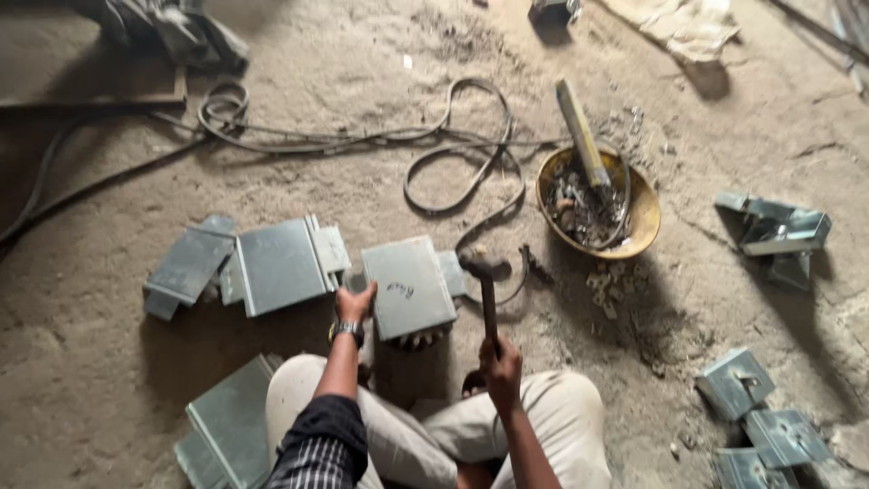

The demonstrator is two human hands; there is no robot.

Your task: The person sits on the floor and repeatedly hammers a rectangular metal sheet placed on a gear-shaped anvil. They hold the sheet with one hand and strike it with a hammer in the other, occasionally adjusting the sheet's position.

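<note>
Sitting on the dusty concrete floor (pixel 380 54), the person has the left hand (pixel 354 303) gripping the left edge of a grey sheet-metal piece (pixel 409 285) lying flat ahead of the knees. The right hand's (pixel 501 364) fingers are wrapped tight around a hammer (pixel 487 281), its head just beside the piece's right edge.

Dusty floor (pixel 109 380) bears metal plates (pixel 281 264), cable (pixel 453 145) (looped), yellow bowl (pixel 644 213).

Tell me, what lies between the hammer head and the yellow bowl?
In the head view, a black cable loops over bare dirt floor between the hammer head and the yellow bowl.
</note>
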